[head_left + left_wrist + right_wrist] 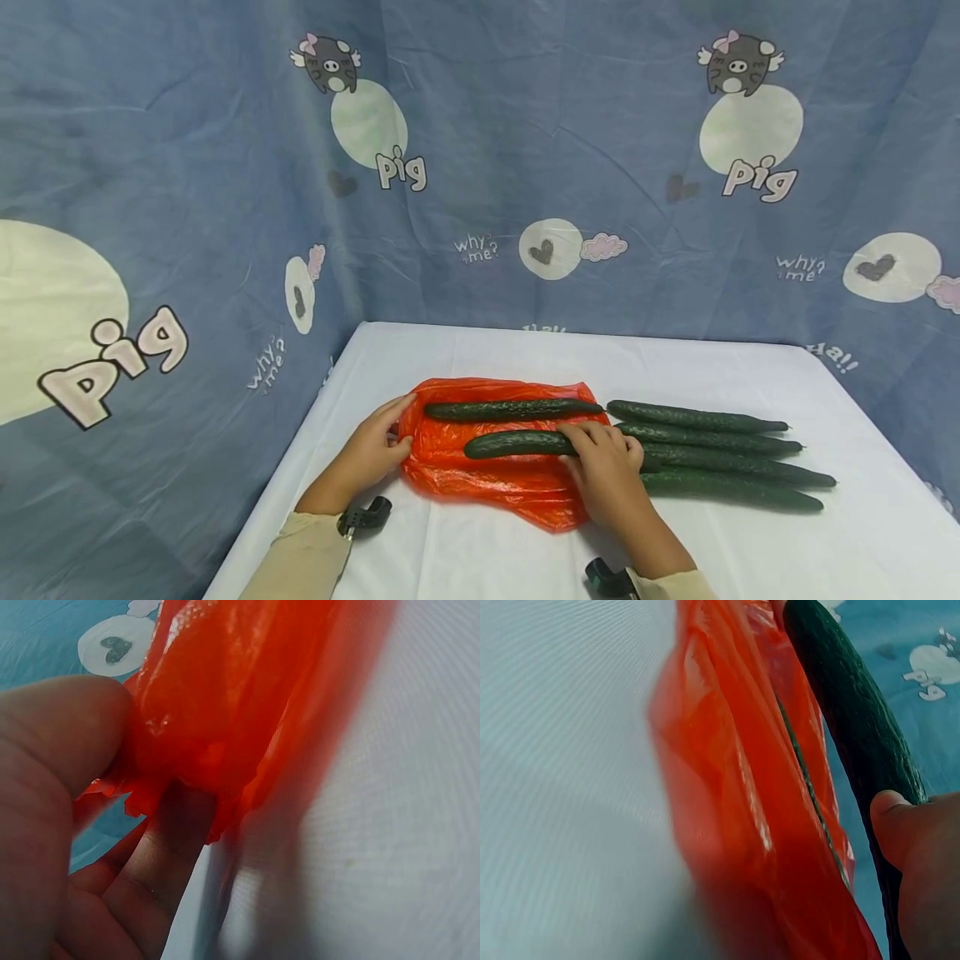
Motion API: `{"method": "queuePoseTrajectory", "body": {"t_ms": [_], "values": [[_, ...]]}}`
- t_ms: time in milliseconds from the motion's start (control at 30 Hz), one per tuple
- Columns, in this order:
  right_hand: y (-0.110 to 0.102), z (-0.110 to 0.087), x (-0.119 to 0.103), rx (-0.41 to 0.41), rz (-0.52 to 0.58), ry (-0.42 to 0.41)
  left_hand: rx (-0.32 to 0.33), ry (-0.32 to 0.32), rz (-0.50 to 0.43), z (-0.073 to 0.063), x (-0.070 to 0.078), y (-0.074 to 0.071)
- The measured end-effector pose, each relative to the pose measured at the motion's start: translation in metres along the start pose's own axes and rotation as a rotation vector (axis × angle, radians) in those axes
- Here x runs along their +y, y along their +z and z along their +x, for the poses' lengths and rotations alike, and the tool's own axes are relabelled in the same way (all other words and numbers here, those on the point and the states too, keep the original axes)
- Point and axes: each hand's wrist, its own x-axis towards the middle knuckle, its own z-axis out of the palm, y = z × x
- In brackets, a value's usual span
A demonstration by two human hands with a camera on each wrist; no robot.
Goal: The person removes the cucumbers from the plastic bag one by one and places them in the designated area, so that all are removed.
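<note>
A red plastic bag (487, 481) lies spread on the white table. My left hand (372, 450) pinches its left edge between thumb and fingers; in the left wrist view the thin film (217, 697) covers a fingertip. With my right hand (609, 477) I grip a dark green cucumber (513, 444) near its right part, its left end reaching over the bag. The right wrist view shows the thumb pressed along this cucumber (855, 712), above the bag. Behind it, a second cucumber (510, 409) lies lengthwise at the bag's far side.
Several more cucumbers (738, 486) lie side by side to the right of the bag, close by my right hand. The white-covered table (480, 350) meets a blue cloth backdrop (480, 150) printed with pigs at its back and left.
</note>
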Motion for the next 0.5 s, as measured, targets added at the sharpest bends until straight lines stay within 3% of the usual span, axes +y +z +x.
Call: {"method": "queuePoseTrajectory", "body": {"t_ms": [500], "values": [[-0.014,-0.016,0.009,-0.009,-0.015,0.02,-0.001,-0.017,0.014,0.0,0.0,0.001]]}}
